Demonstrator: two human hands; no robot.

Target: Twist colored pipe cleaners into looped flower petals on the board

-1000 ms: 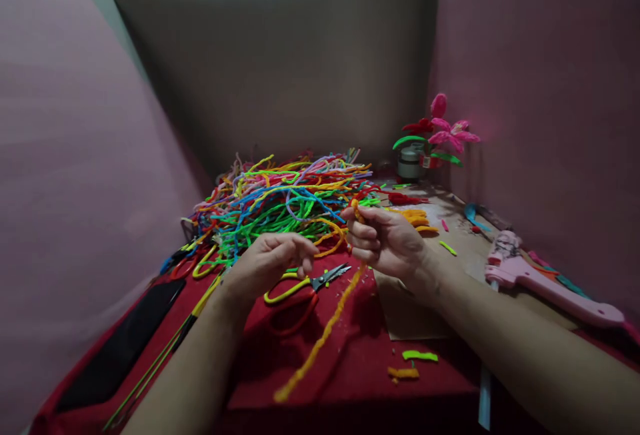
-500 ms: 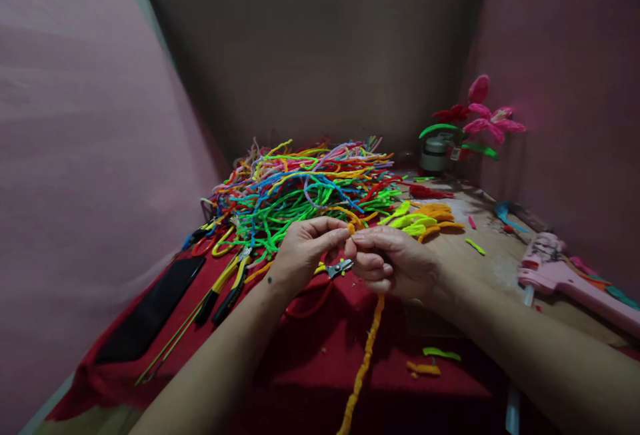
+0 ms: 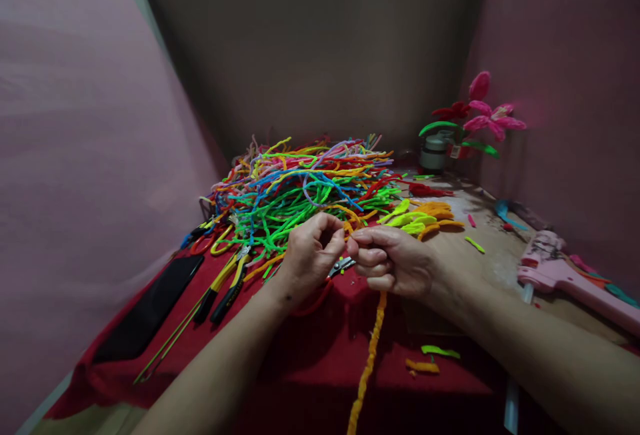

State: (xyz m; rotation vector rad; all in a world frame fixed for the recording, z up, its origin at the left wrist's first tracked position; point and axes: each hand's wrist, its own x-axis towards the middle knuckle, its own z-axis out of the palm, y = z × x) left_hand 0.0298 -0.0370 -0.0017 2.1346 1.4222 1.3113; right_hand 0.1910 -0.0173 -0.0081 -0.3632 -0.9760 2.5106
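Above the red cloth, two hands pinching orange stem
Left hand [image 3: 314, 252] and right hand [image 3: 393, 262] are curling nearly closed, fingertips gripping the orange stem [image 3: 369, 362], whose tail is hanging below the right; scissors [image 3: 341, 266] are lying beneath.

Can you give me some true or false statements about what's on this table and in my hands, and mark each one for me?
1. The right hand grips an orange fuzzy strand. True.
2. The left hand is holding the pliers. False: they lie on the red cloth.
3. The glue gun is pink. True.
4. The flat black object lies beside the glue gun. False: it lies far to the left, beyond the pliers.
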